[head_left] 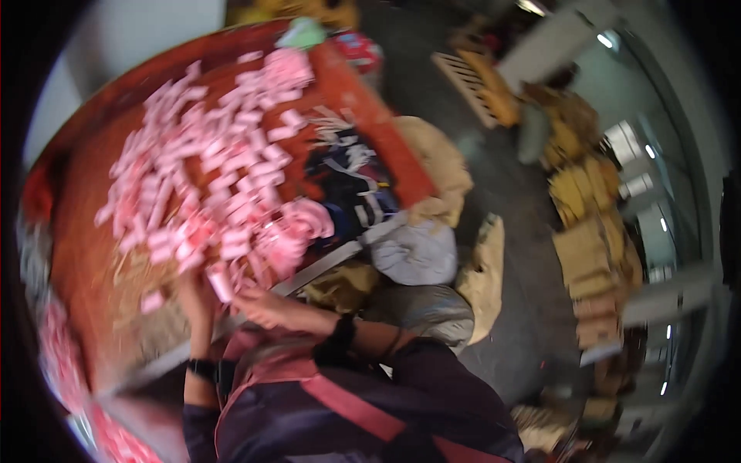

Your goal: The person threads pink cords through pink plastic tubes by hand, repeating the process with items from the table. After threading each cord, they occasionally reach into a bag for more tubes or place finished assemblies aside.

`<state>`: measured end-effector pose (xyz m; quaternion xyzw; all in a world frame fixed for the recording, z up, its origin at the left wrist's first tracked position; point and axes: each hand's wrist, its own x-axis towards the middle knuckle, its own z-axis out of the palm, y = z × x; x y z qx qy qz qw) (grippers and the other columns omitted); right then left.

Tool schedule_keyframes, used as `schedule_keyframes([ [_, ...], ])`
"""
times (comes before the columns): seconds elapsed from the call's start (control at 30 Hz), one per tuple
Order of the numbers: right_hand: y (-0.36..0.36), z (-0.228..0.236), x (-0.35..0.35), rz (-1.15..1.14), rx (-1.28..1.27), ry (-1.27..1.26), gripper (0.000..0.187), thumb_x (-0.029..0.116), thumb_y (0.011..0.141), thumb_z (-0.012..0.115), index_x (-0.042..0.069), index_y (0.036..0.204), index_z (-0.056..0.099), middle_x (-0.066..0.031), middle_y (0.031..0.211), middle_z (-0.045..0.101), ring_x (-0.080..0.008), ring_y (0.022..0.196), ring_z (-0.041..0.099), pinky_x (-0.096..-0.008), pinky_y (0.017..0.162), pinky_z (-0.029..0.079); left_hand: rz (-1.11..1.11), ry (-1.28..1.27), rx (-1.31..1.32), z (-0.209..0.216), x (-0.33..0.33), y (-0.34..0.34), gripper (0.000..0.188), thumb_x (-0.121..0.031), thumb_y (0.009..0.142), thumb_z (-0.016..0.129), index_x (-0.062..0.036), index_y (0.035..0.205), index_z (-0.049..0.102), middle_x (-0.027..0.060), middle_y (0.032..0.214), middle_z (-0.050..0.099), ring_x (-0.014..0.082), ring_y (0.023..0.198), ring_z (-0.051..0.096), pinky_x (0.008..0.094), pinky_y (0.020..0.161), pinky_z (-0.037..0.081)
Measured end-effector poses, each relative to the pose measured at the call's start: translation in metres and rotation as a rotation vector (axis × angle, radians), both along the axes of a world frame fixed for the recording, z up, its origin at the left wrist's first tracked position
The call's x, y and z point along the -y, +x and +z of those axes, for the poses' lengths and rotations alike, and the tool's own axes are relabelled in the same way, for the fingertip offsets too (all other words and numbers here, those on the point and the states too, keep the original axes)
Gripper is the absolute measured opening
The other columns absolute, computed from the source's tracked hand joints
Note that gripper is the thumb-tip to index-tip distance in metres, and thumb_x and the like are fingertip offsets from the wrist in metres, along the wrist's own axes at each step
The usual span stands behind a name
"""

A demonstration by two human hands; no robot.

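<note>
A heap of small pink pieces (231, 170), seemingly short rolls or folded strips, covers much of the red-brown table (85, 231). My left hand (197, 299) is at the near edge of the heap, its fingers smeared by motion. From the right, my right hand (266, 307) reaches in with its fingers closed at the lower end of one pink roll (221, 284). This roll stands tilted between my two hands. Blur hides whether the left fingers also grip it. A single pink piece lies on the table left of my hands.
Dark cloth with white strips (351, 174) lies at the table's right side. Beyond that edge stand a tan sack (436, 158), a white sack (417, 253) and a grey bag (421, 309). Stacked brown cartons (590, 255) line the far right; a pallet (467, 89) leans behind.
</note>
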<state>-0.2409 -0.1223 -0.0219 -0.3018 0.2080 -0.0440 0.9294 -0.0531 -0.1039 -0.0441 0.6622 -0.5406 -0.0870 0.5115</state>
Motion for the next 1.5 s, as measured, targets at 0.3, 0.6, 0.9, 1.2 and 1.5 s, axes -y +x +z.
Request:
schedule_keyframes([
  [0.3, 0.021, 0.065, 0.006, -0.464, -0.22, -0.687, 0.04, 0.041, 0.092, 0.054, 0.002, 0.091, 0.054, -0.0028, 0.066, 0.051, -0.0116, 0.052, 0.049, -0.029, 0.045, 0.035, 0.025, 0.152, 0.065, 0.081, -0.038, -0.01, 0.013, -0.009, 0.086, 0.067, -0.0007, 0.087, 0.056, 0.0077, 0.079, 0.06, 0.0159, 0.072, 0.055, 0.0305, 0.07, 0.044],
  [0.6, 0.038, 0.074, 0.004, -0.403, -0.18, -0.932, 0.038, 0.037, 0.092, 0.058, 0.0, 0.103, 0.054, -0.0022, 0.07, 0.054, -0.0089, 0.056, 0.052, -0.027, 0.049, 0.043, -0.117, 0.131, -0.348, 0.095, -0.063, -0.02, 0.01, -0.008, 0.091, 0.059, -0.0031, 0.099, 0.056, 0.0013, 0.082, 0.057, 0.011, 0.077, 0.053, 0.0252, 0.071, 0.041],
  [0.9, 0.042, 0.08, -0.007, -0.49, -0.085, -1.18, 0.024, 0.022, 0.088, 0.06, 0.0, 0.097, 0.055, -0.0073, 0.066, 0.052, -0.0155, 0.055, 0.054, -0.0342, 0.051, 0.045, -0.211, 0.332, -0.442, 0.086, -0.08, -0.009, 0.021, -0.021, 0.101, 0.047, -0.0024, 0.105, 0.056, -0.0049, 0.077, 0.048, 0.0055, 0.067, 0.041, 0.021, 0.06, 0.035],
  [1.2, 0.035, 0.108, -0.006, -0.409, -0.202, -0.879, 0.023, 0.021, 0.087, 0.06, -0.001, 0.095, 0.055, -0.0091, 0.074, 0.058, -0.0167, 0.061, 0.055, -0.0328, 0.055, 0.044, -0.215, 0.279, -0.504, 0.07, -0.088, -0.006, 0.02, -0.023, 0.102, 0.044, -0.0063, 0.099, 0.055, -0.0056, 0.067, 0.04, 0.0039, 0.058, 0.036, 0.0207, 0.052, 0.031],
  [1.5, 0.028, 0.096, 0.011, -0.511, -0.218, -1.012, 0.021, 0.019, 0.088, 0.059, -0.001, 0.093, 0.056, -0.0097, 0.075, 0.058, -0.0181, 0.068, 0.057, -0.0331, 0.063, 0.044, -0.311, 0.471, -0.553, 0.082, -0.097, -0.007, 0.021, -0.021, 0.103, 0.04, -0.0069, 0.095, 0.054, -0.0041, 0.065, 0.038, 0.0049, 0.056, 0.036, 0.021, 0.05, 0.031],
])
